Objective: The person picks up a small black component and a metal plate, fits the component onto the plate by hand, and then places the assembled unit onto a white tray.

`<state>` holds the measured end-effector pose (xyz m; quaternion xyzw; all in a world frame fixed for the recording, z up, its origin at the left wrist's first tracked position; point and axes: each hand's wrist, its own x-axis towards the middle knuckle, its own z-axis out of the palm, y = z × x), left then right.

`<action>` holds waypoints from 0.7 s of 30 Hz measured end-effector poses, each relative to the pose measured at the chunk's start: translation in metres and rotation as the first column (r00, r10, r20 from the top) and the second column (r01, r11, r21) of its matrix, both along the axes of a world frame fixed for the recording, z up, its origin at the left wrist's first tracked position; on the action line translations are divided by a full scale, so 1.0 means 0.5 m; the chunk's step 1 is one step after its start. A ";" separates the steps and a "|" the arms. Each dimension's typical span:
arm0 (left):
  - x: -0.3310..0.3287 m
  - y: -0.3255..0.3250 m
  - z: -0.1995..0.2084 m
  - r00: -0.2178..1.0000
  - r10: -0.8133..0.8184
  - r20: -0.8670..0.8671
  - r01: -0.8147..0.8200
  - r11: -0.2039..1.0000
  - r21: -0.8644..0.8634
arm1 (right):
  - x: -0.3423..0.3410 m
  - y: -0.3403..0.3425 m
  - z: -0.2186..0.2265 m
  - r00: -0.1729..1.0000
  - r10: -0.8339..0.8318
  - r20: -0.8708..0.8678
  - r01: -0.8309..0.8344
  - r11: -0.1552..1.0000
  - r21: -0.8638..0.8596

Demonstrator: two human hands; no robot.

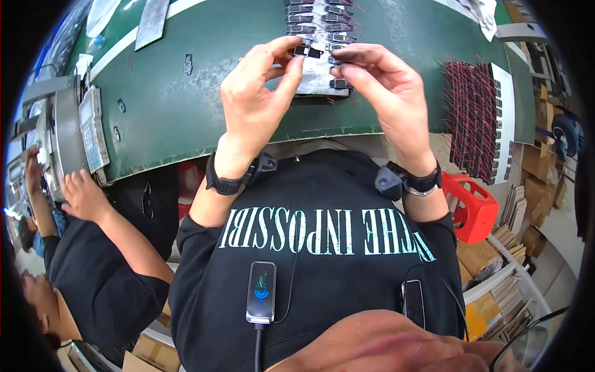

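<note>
My left hand (pixel 257 96) is closed in a pinch on a small black rectangular part (pixel 307 51) with a light patch on it, held above a grey metal plate (pixel 318 84). Just to the right, my right hand (pixel 390 84) has its thumb and forefinger, darkened at the tips, brought together close to the part. Whatever lies between those fingertips is too small to tell. Along the plate, two columns of small dark parts (pixel 338 28) with short red wires run away toward the far edge.
Many red-wired parts (pixel 468 118) lie in rows on a white board (pixel 505 105) at the right. Loose small parts (pixel 188 64) lie on the green table (pixel 167 118). A co-worker's hand (pixel 85 195) is at the left, near a keypad device (pixel 93 133). A red stool (pixel 474 208) stands right.
</note>
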<state>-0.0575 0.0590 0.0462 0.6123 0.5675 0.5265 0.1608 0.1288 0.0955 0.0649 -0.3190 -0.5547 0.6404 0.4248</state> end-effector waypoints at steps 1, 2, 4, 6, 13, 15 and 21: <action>0.008 0.002 -0.004 0.996 -0.018 0.087 0.021 0.999 -0.029 | -0.006 -0.001 -0.003 0.999 -0.018 -0.035 0.017 1.000 -0.015; 0.015 0.005 -0.009 0.996 -0.027 0.090 0.029 0.999 -0.027 | -0.010 -0.001 -0.006 0.997 -0.035 -0.070 0.033 0.999 -0.030; 0.019 0.003 -0.022 0.966 -0.050 0.255 0.073 0.994 -0.085 | -0.015 -0.002 -0.016 0.992 -0.051 -0.113 0.045 0.998 -0.054; 0.023 0.002 -0.028 0.942 -0.058 0.331 0.101 0.988 -0.114 | -0.013 0.001 -0.024 0.994 -0.087 -0.072 0.086 0.996 -0.028; 0.033 -0.009 -0.032 0.863 -0.087 0.498 0.191 0.968 -0.162 | -0.008 0.005 -0.036 0.990 -0.142 0.026 0.141 0.990 0.032; 0.037 -0.011 -0.032 0.864 -0.086 0.496 0.192 0.967 -0.165 | -0.009 0.002 -0.028 0.988 -0.137 0.073 0.137 0.991 0.000; 0.039 -0.015 -0.030 0.868 -0.087 0.489 0.205 0.960 -0.193 | 0.001 0.008 -0.034 0.985 -0.089 0.147 0.085 0.996 0.037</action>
